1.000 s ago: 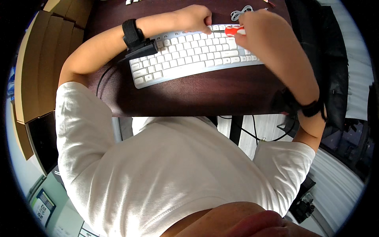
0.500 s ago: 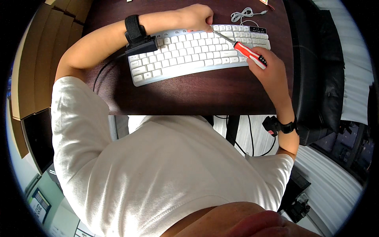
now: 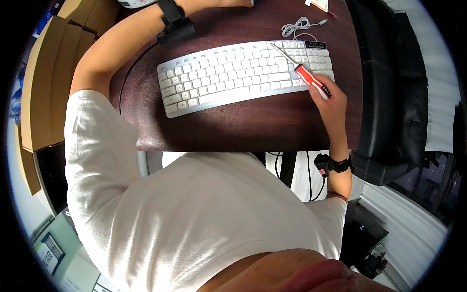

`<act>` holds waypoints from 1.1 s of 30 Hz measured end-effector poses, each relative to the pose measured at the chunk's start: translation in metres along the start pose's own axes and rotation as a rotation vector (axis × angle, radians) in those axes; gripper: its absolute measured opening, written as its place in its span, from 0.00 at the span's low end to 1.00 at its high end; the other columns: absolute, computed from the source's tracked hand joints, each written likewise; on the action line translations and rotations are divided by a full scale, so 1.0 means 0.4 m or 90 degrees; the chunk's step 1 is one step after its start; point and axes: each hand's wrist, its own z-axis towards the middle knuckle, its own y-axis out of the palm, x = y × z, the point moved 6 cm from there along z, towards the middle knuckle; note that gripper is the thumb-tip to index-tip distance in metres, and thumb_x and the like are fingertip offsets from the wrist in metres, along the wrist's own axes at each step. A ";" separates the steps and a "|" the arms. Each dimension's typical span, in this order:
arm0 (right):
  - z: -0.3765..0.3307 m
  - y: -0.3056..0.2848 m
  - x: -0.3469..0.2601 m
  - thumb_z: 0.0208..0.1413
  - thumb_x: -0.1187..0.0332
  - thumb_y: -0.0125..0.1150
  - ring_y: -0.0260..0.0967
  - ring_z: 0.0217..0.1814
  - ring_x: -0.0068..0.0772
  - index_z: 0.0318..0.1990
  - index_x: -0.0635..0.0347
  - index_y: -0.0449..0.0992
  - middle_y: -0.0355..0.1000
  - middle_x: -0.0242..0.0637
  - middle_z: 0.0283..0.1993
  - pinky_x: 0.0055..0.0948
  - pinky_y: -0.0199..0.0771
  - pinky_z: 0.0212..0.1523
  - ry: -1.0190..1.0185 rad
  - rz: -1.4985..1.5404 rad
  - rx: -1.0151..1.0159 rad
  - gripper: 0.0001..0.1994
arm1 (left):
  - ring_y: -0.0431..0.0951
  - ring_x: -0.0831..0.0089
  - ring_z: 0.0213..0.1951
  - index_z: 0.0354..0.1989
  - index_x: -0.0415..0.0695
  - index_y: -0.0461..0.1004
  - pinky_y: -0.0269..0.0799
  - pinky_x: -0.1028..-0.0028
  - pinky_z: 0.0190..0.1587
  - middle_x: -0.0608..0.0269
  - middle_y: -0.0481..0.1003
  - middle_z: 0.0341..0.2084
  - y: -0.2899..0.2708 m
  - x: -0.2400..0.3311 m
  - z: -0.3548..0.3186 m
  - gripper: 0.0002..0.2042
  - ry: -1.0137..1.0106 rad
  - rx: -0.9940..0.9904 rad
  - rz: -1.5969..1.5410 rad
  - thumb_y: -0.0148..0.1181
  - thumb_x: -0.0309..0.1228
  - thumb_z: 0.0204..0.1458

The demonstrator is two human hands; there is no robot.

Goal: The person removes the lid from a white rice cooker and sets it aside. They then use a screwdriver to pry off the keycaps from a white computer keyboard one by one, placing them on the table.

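A white keyboard [image 3: 224, 101] lies at a slant on the dark red-brown table. My right hand [image 3: 332, 103], at its right end, is closed round the red, white and black handle of a screwdriver [image 3: 311, 80]. The metal shaft slants up and left over the keyboard, its tip by the far edge near the right-hand keys. Beyond the keyboard, my left hand [image 3: 237, 2] reaches to the top edge of the picture. Most of its fingers are cut off there, so I cannot see what they touch.
A coiled grey cable [image 3: 299, 25] lies behind the keyboard. A small white and orange packet [image 3: 318, 5] is at the far right and a white container [image 3: 136, 3] at the far left. Cardboard boxes [image 3: 41, 87] stand left; a black padded seat [image 3: 389, 97] borders the table's right side.
My left hand has left the keyboard's far edge and reached farther away. My right hand still grips the screwdriver. The view has shifted, bringing the white container into sight.
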 end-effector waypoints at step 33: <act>0.056 -0.052 -0.116 0.50 0.68 0.65 0.76 0.37 0.41 0.43 0.60 0.78 0.75 0.43 0.37 0.32 0.74 0.37 -0.127 -0.153 -0.048 0.13 | 0.79 0.61 0.32 0.37 0.39 0.76 0.73 0.65 0.36 0.52 0.77 0.27 0.067 0.060 -0.072 0.14 0.064 -0.046 -0.136 0.66 0.36 0.48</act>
